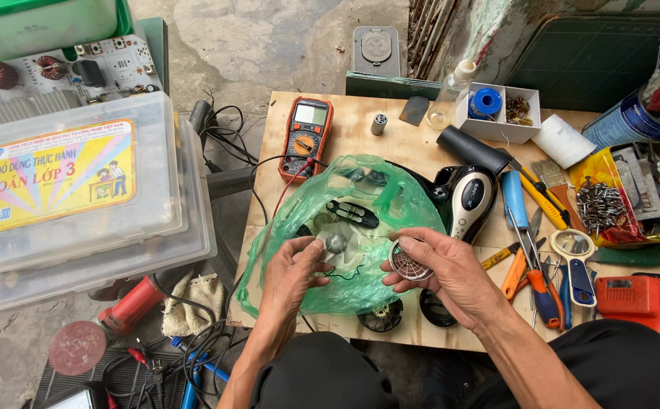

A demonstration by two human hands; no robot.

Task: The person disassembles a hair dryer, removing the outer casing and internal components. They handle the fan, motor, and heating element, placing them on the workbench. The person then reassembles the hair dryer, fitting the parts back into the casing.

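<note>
Right hand (440, 269) grips round metal grille disc (410, 264) between thumb and fingers, near front edge of wooden tabletop (345, 129). Left hand (294, 269) pinches small grey motor (336, 242) with thin wire, over green plastic bag (345, 197). Black hair dryer body (470, 193) just beyond my right hand. Orange multimeter (306, 138) toward back left corner. Pliers (523, 265) along right edge.

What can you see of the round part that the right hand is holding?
The round part is a small disc, grey and metallic in look, with a grille of rings and spokes on its face. The right hand holds it by the rim in its fingertips, face up and slightly tilted, above the green plastic bag on the wooden table.
</note>
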